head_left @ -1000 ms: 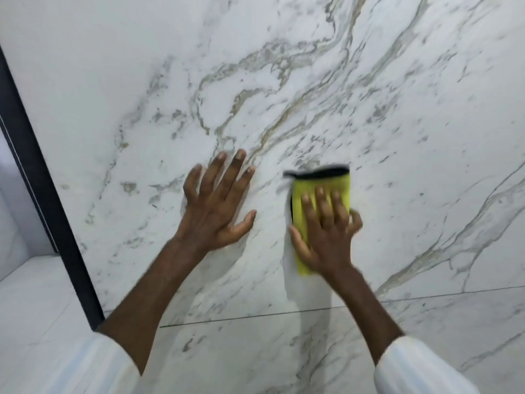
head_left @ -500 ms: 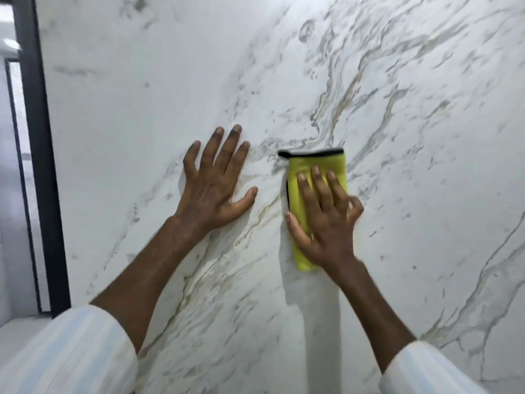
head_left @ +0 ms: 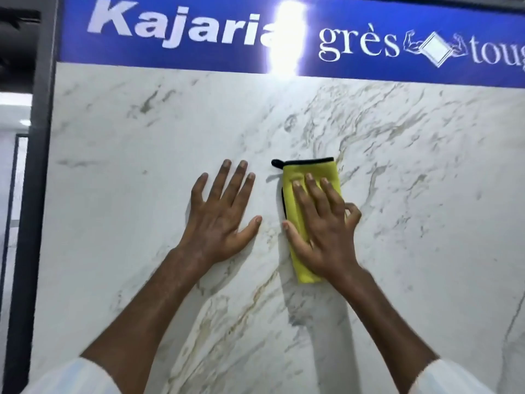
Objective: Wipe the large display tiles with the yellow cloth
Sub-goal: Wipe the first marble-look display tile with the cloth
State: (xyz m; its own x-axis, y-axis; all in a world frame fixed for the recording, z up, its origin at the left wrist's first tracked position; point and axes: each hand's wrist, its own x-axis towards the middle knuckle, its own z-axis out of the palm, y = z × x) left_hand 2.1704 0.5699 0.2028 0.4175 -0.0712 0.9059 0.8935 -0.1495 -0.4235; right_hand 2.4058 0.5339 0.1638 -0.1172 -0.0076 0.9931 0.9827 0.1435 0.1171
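We see a big white tile (head_left: 136, 211) standing upright, marbled with grey and tan veins, and both hands lie against it. The left hand (head_left: 218, 220) rests flat on the bare tile, palm down. Its fingers are straight and slightly spread, and the thumb sticks out to the right. It holds nothing.

Just beside it, the right hand (head_left: 324, 231) presses the cloth (head_left: 298, 173) flat onto the tile. Three fingers (head_left: 301, 194) lie straight and close together on the yellow fabric. The little finger curls at the cloth's right edge, and the thumb points up along its left edge. We see no pinch or grip on the cloth, only a flat press.

The cloth is folded into a tall strip. It has black trim along its top and part of its left side, and a small black loop at the top left corner. Its top shows above the fingertips and its lower end pokes out below the heel of the hand. It sits near the middle of the tile, well below the tile's top edge.

A blue sign (head_left: 74, 32) with white lettering runs across above the tile, with a bright glare (head_left: 285, 38) on it. A dark post (head_left: 42, 137) borders the tile on the left. Pale sleeves (head_left: 71, 376) show at the bottom corners.
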